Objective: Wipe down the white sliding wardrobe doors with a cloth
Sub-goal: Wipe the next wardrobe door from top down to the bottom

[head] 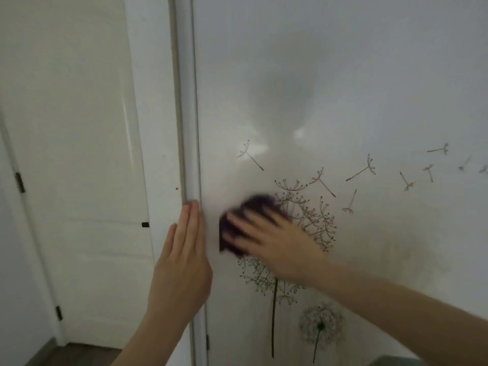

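Wardrobe door (343,75), dandelion decal (315,220), right hand (280,244) pressing cloth (260,203), left hand (182,262) flat

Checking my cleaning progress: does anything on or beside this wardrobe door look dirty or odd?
A small red speck sits on the white strip left of the wardrobe door, above the left hand. A faint greyish smudge dulls that door right of the dandelion decal.
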